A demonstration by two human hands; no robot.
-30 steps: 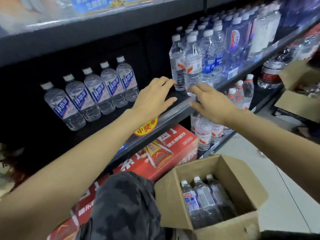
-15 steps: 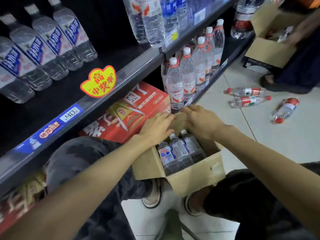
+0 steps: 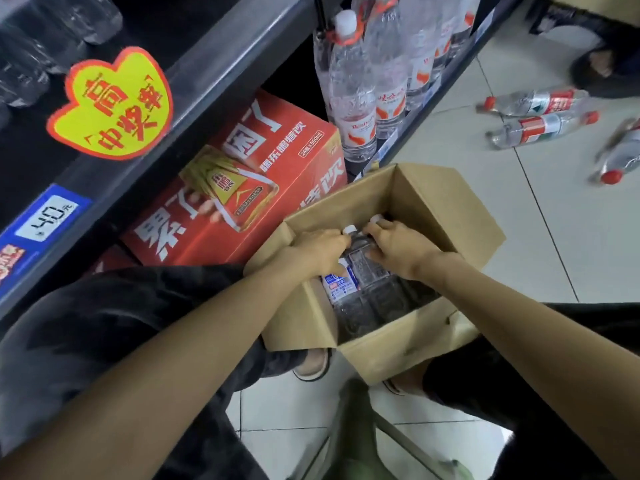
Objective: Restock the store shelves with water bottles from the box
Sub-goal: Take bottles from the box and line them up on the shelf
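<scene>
An open cardboard box (image 3: 446, 209) stands on the floor between my knees, with clear water bottles (image 3: 367, 289) with white caps and blue labels inside. Both hands are down in the box. My left hand (image 3: 318, 247) curls its fingers round the top of a bottle on the left. My right hand (image 3: 401, 247) grips the neck of a bottle on the right. The dark shelf (image 3: 221, 64) runs diagonally above left, with blue-labelled bottles (image 3: 31, 46) standing at its top left.
A red drinks carton (image 3: 249, 188) sits under the shelf beside the box. Tall red-labelled bottles (image 3: 356, 109) stand on the lower shelf. Three red-capped bottles (image 3: 540, 116) lie on the tiled floor at right. Another person's sandalled foot (image 3: 599, 64) is at top right.
My hands came down from the shelf edge into the box and now hold bottle tops. The view has tipped downward and closer to the box.
</scene>
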